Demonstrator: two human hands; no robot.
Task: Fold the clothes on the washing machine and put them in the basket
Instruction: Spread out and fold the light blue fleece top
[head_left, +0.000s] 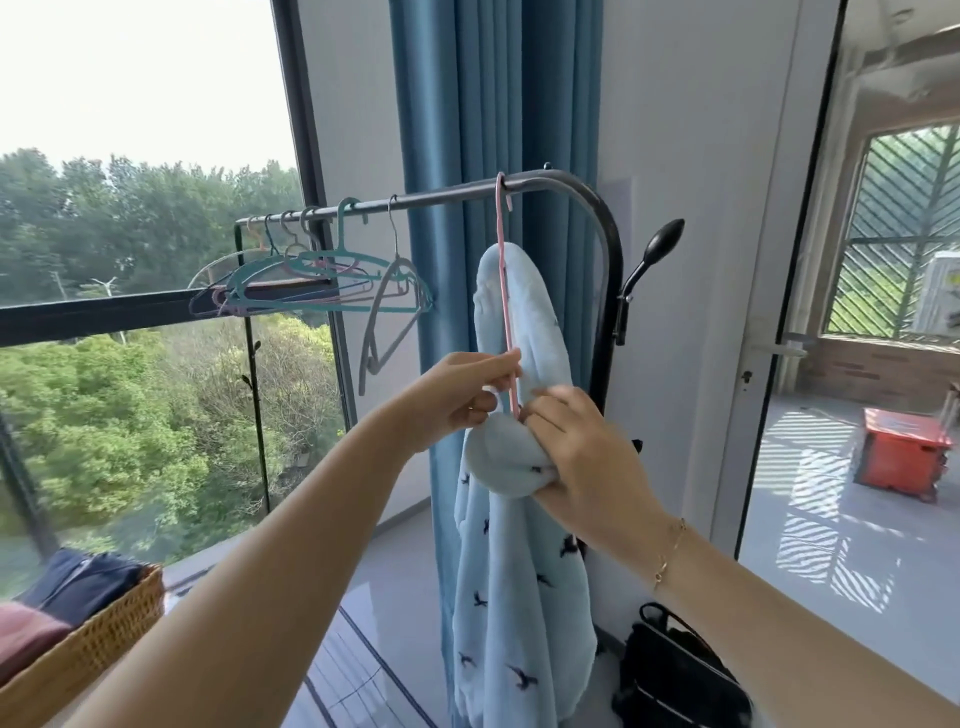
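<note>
A pale blue garment (519, 571) hangs on a pink hanger (506, 312) from the rack (597, 218). The left hand (457, 395) pinches the hanger; the right hand (582, 457) grips bunched cloth just below it.

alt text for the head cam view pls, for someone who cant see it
A person's left hand pinches a pink hanger hooked on a black rack, while the right hand grips the light blue garment hanging from it. Empty hangers hang further left, and a wicker basket of folded clothes sits at lower left.
</note>
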